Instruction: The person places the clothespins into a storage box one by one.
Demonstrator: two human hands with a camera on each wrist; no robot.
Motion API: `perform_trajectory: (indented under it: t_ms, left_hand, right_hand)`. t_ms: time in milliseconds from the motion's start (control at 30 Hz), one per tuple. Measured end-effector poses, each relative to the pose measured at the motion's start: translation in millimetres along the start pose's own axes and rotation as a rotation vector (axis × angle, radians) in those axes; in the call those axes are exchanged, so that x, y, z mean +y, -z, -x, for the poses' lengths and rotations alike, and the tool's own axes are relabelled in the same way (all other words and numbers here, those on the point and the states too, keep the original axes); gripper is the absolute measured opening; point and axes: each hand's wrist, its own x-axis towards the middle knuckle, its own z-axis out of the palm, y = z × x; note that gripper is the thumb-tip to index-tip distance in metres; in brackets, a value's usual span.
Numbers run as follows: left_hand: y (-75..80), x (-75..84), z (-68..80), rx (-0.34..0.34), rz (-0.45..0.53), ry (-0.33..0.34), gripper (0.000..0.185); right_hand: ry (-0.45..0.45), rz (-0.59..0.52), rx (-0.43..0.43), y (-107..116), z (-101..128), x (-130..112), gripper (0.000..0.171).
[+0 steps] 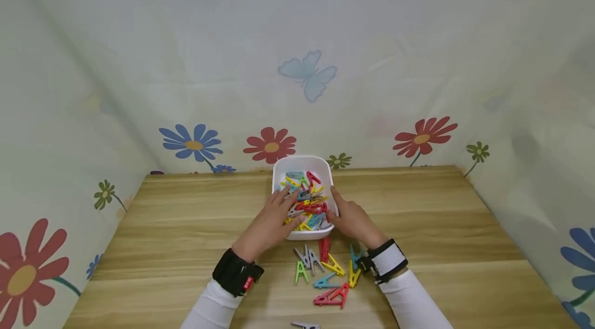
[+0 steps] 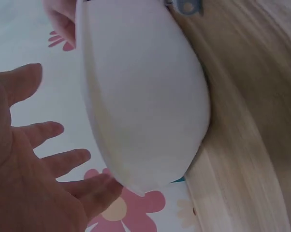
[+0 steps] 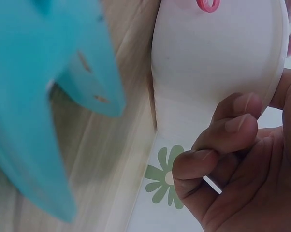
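A white plastic tub (image 1: 302, 235) at the table's far edge holds a heap of clothespins (image 1: 312, 208) in red, yellow, blue, green and grey. Over its left side reaches my left hand (image 1: 270, 219), fingers spread above the heap; in the left wrist view these fingers (image 2: 68, 162) are fairly straight and hold nothing visible. My right hand (image 1: 354, 219) grips the right rim, thumb over the edge and fingers (image 3: 230, 128) curled outside against the wall. Loose clothespins lie in front of the tub, among them a red one (image 1: 334, 296) and a green one (image 1: 301, 271).
Close to the right wrist lies a blue clothespin (image 3: 34, 87), large in that view. A grey clothespin (image 1: 305, 325) lies at the bottom of the head view. The wooden table (image 1: 186, 231) is bordered by a flower-printed cloth (image 1: 223, 81) at the back and sides.
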Motion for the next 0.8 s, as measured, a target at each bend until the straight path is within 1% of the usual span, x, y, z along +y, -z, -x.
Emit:
perform_trajectory:
  t_ms: [67, 100, 133, 267, 333, 400, 500, 600, 667, 800]
  left_hand:
    - [-1.5, -2.7, 0.9, -0.044, -0.014, 0.033, 0.067]
    - [-1.8, -4.2, 0.9, -0.044, -0.027, 0.042, 0.068]
    - [-1.5, -5.6, 0.8, -0.035, -0.035, 0.055, 0.068]
    - [2.8, -13.1, -0.3, 0.036, -0.060, 0.096, 0.067]
    - [4.9, -18.4, -0.5, 0.056, -0.046, 0.121, 0.067]
    - [5.9, -22.7, -0.5, 0.060, -0.024, 0.148, 0.067]
    - [4.7, -28.3, -0.1, 0.046, 0.018, 0.183, 0.065]
    - [2.7, -31.4, -0.2, 0.024, 0.036, 0.198, 0.064]
    - [1.5, -33.4, -1.0, 0.006, 0.027, 0.199, 0.065]
    - [-3.4, -36.8, -4.2, -0.003, 0.005, 0.183, 0.066]
  right_hand:
    - [-0.004, -0.009, -0.008, -1, 0, 0, 0.069]
    - [-0.011, -0.011, -0.011, -2, -1, 1, 0.070]
    - [-0.011, -0.011, -0.010, -3, -1, 1, 0.070]
    - [-0.006, 0.011, 0.007, -4, -2, 3, 0.070]
    - [-0.004, 0.014, 0.008, -4, -2, 3, 0.070]
    - [-0.008, 0.003, -0.003, -3, -1, 3, 0.070]
    - [-0.009, -0.004, -0.010, -3, -1, 1, 0.070]
    - [-0.006, 0.002, -0.004, -3, 0, 1, 0.069]
    - [-0.005, 0.007, -0.004, -2, 0, 0, 0.069]
    - [0.000, 0.008, 0.006, -1, 2, 3, 0.068]
